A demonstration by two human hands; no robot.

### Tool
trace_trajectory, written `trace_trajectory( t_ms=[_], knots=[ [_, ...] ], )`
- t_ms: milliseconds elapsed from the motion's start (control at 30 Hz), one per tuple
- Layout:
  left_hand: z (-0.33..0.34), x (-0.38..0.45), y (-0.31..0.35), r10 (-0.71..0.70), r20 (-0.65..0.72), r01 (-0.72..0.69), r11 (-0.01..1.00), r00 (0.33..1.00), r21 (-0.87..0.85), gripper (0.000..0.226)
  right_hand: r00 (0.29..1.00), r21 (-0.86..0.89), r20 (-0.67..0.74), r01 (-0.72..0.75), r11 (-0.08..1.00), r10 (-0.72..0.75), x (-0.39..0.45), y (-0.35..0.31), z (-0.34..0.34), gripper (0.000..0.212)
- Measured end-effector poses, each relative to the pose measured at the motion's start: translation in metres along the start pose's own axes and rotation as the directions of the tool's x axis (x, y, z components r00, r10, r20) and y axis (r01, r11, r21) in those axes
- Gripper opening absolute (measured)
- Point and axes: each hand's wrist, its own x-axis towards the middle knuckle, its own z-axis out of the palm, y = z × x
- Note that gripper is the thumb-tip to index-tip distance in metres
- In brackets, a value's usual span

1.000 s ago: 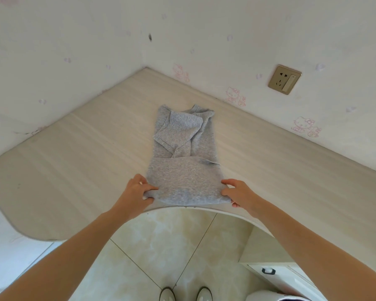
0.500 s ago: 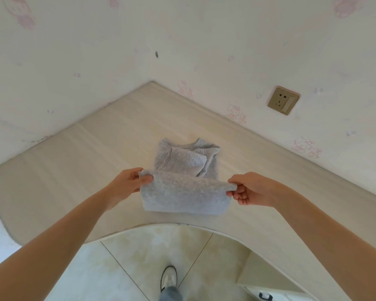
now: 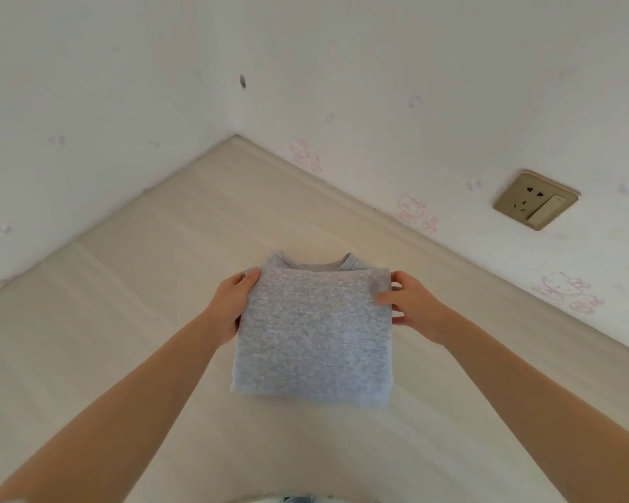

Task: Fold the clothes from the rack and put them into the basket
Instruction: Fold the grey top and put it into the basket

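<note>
A grey knitted top (image 3: 315,332) lies folded into a compact rectangle on the pale wooden desk (image 3: 124,321). Its collar peeks out at the far edge. My left hand (image 3: 233,306) pinches the far left corner of the upper layer, thumb on top. My right hand (image 3: 411,306) holds the far right corner the same way. The sleeves are hidden under the folded-over layer. No rack or basket is in view.
The desk fits into a corner between two white walls with faint pink cartoon prints. A brass wall socket (image 3: 534,199) sits on the right wall. The desk's curved front edge (image 3: 233,497) runs along the bottom of the view.
Both hands lifted the near hem of the grey top and carried it away from me, laying it over the collar end. The top is now half as long.
</note>
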Motion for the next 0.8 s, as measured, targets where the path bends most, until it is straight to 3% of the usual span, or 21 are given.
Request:
trace_trajectory(
  t_ms=[133,233,333,433,533,667,800],
  knots=[
    [0.003,0.039,0.013,0.016,0.003,-0.016,1.000,1.000,0.020,0.027,0.945,-0.268,-0.277,0.098,0.959,-0.174,0.040,-0.003,0.009,0.019],
    [-0.001,0.054,0.019,0.017,0.189,-0.027,0.998,0.982,0.048,0.031,0.944,-0.310,-0.288,0.064,0.949,-0.158,0.057,-0.004,0.013,0.018],
    [-0.005,0.069,0.014,-0.019,0.297,-0.028,0.988,0.955,0.151,0.051,0.944,-0.343,-0.289,0.050,0.938,-0.156,0.070,0.000,0.012,0.015],
    [-0.001,0.078,0.009,0.088,0.279,-0.179,0.930,0.956,0.321,0.031,0.930,-0.409,-0.315,0.045,0.911,-0.188,0.078,0.002,0.011,0.011],
    [0.016,0.089,0.015,0.213,0.285,-0.342,0.757,0.935,0.557,0.016,0.906,-0.430,-0.377,0.014,0.903,-0.193,0.090,0.002,0.006,0.012],
    [0.028,0.104,0.013,0.281,0.186,-0.323,0.600,0.942,0.732,0.016,0.882,-0.377,-0.453,-0.058,0.924,-0.129,0.102,0.002,0.004,0.021],
    [0.028,0.104,0.003,0.362,0.074,-0.283,0.569,0.929,0.772,0.019,0.887,-0.303,-0.460,-0.107,0.947,-0.047,0.106,0.003,0.003,0.029]
  ],
)
